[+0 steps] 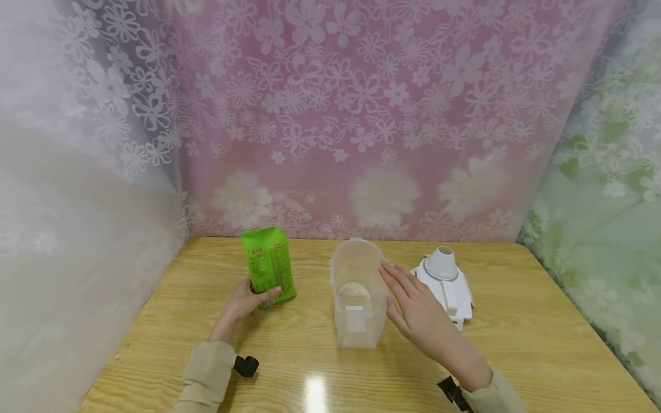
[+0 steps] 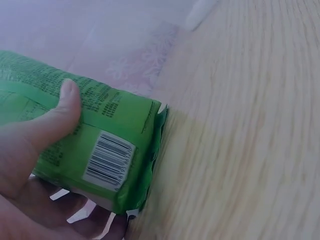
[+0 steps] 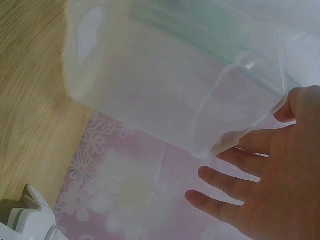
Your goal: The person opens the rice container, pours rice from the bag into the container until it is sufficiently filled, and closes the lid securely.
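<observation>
On the left, my left hand (image 1: 241, 300) grips a green printed bag (image 1: 268, 261) low down. Its thumb (image 2: 67, 107) lies across the back of the bag, near a barcode, and the other fingers are behind and below. Whether the bag's bottom touches the table cannot be told. In the middle stands a translucent plastic container (image 1: 356, 335) without a lid, with a small heap of pale grains (image 1: 355, 290) inside. My right hand (image 1: 420, 315) is at the container's right side, its fairly straight fingers (image 3: 232, 182) spread and some touching the rim.
A white lid-like piece (image 1: 449, 289) with a cone-shaped spout lies right of the container, behind the right hand. The wooden table (image 1: 289, 367) meets a pink flowered curtain (image 1: 330, 143) at the back, with more patterned sheets on both sides.
</observation>
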Available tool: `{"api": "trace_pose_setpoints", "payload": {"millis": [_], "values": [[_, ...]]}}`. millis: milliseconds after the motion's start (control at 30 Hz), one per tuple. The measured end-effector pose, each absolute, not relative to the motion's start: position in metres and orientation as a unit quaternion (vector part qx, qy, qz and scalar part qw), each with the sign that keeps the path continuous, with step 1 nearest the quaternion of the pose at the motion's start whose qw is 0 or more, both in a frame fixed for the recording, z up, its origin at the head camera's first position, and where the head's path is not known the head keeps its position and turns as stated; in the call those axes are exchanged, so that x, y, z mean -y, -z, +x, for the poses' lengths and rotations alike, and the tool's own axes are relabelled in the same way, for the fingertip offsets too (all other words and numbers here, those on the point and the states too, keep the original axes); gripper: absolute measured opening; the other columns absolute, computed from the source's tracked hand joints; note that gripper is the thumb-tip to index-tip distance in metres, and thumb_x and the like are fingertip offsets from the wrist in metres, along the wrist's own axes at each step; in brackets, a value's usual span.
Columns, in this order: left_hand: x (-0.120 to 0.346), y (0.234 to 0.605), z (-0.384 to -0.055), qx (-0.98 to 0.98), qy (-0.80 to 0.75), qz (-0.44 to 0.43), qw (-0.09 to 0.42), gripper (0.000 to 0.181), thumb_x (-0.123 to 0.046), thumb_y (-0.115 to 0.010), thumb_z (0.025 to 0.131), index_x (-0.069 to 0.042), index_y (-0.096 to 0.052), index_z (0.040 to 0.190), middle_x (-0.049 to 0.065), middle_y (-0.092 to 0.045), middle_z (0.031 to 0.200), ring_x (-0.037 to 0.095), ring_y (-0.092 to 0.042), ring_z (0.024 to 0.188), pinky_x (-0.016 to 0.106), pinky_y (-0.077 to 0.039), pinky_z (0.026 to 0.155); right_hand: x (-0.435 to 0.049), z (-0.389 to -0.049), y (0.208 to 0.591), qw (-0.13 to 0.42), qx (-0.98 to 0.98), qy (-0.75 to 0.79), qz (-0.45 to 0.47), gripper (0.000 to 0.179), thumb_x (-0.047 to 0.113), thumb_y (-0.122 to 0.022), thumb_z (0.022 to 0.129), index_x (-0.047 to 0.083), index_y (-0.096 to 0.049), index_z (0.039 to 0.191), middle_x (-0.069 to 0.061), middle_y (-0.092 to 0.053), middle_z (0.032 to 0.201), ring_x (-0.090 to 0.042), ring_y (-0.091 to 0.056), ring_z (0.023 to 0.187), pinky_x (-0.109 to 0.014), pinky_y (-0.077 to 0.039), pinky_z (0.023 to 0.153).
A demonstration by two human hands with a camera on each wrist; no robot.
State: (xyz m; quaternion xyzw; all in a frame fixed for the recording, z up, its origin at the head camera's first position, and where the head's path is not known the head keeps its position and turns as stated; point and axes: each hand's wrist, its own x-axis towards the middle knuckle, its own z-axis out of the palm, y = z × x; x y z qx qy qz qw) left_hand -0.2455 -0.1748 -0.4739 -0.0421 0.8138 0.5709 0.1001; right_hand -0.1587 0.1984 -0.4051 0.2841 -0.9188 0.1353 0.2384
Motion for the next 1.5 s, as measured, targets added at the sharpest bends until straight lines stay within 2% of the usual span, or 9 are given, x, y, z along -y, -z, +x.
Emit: {"api": "trace_pose_setpoints", "payload": {"millis": [200,433,600,700,800,967,1200,1367,1500], "values": [[0.178,0.473,-0.248,-0.786,-0.613,-0.003,0.082,0.066,-0.040,-0.070,0.096,-0.009,-0.043,0.148,0.020,-0.053,0.143,0.035,-0.054,0.128,0.051,-0.046,0.104,-0.199,-0.158,0.405,0.249,0.915,-0.135,0.288,0.051,0.019,-0.047,0.104,0.001,-0.045,0.151,-0.015,-0.045,0.155,-0.038,-0.045,0.139,-0.056,-0.040,0.108],[0.179,0.464,-0.247,-0.767,-0.640,0.016,0.039,0.064,-0.045,-0.062,0.100,-0.007,-0.041,0.147,0.020,-0.052,0.143,0.034,-0.051,0.132,0.054,-0.040,0.112,-0.199,-0.157,0.405,0.242,0.917,-0.138,0.286,0.052,0.017,-0.049,0.103,0.000,-0.044,0.152,-0.015,-0.044,0.156,-0.038,-0.044,0.139,-0.057,-0.038,0.110],[0.173,0.452,-0.247,-0.752,-0.659,0.011,-0.012,0.055,-0.033,-0.061,0.102,-0.003,-0.041,0.144,0.019,-0.054,0.138,0.020,-0.057,0.121,0.037,-0.048,0.104,-0.199,-0.158,0.405,0.240,0.918,-0.140,0.284,0.054,0.014,-0.054,0.100,0.000,-0.044,0.151,-0.015,-0.044,0.156,-0.038,-0.044,0.140,-0.056,-0.038,0.110],[0.169,0.444,-0.245,-0.735,-0.676,0.014,-0.052,0.052,-0.023,-0.062,0.102,-0.004,-0.040,0.146,0.016,-0.053,0.136,0.008,-0.059,0.111,0.024,-0.050,0.093,-0.199,-0.158,0.406,0.241,0.917,-0.140,0.285,0.052,0.016,-0.051,0.102,0.000,-0.044,0.151,-0.015,-0.044,0.156,-0.037,-0.044,0.140,-0.056,-0.038,0.110],[0.167,0.438,-0.240,-0.721,-0.687,0.022,-0.081,0.056,-0.019,-0.062,0.101,-0.009,-0.037,0.151,0.012,-0.052,0.136,0.003,-0.057,0.108,0.018,-0.050,0.088,-0.199,-0.158,0.406,0.241,0.917,-0.141,0.287,0.051,0.019,-0.047,0.104,0.001,-0.044,0.152,-0.015,-0.044,0.156,-0.037,-0.044,0.140,-0.056,-0.038,0.110],[0.162,0.432,-0.233,-0.692,-0.708,0.062,-0.125,0.055,-0.031,-0.056,0.102,-0.010,-0.039,0.150,0.005,-0.055,0.129,0.007,-0.058,0.111,0.018,-0.051,0.090,-0.200,-0.158,0.406,0.239,0.917,-0.143,0.286,0.051,0.020,-0.046,0.105,0.001,-0.043,0.152,-0.015,-0.044,0.156,-0.037,-0.043,0.140,-0.057,-0.038,0.110],[0.154,0.427,-0.226,-0.642,-0.735,0.102,-0.194,0.049,-0.051,-0.053,0.098,-0.016,-0.057,0.132,-0.002,-0.067,0.109,0.012,-0.066,0.098,0.023,-0.056,0.083,-0.199,-0.159,0.405,0.235,0.918,-0.144,0.284,0.051,0.020,-0.047,0.105,0.001,-0.043,0.152,-0.015,-0.043,0.156,-0.038,-0.044,0.140,-0.058,-0.038,0.110],[0.150,0.422,-0.223,-0.613,-0.762,0.073,-0.195,0.054,-0.061,-0.047,0.096,-0.016,-0.064,0.119,-0.003,-0.071,0.100,0.011,-0.068,0.088,0.023,-0.056,0.077,-0.199,-0.159,0.405,0.235,0.918,-0.145,0.285,0.051,0.019,-0.047,0.104,0.001,-0.043,0.152,-0.015,-0.043,0.156,-0.038,-0.044,0.139,-0.057,-0.037,0.111],[0.147,0.419,-0.220,-0.595,-0.781,0.047,-0.184,0.049,-0.057,-0.046,0.101,-0.015,-0.067,0.114,-0.005,-0.072,0.097,0.010,-0.067,0.087,0.024,-0.054,0.080,-0.199,-0.158,0.405,0.239,0.917,-0.143,0.285,0.053,0.016,-0.051,0.102,0.001,-0.044,0.152,-0.015,-0.044,0.156,-0.037,-0.044,0.139,-0.056,-0.038,0.110]]}}
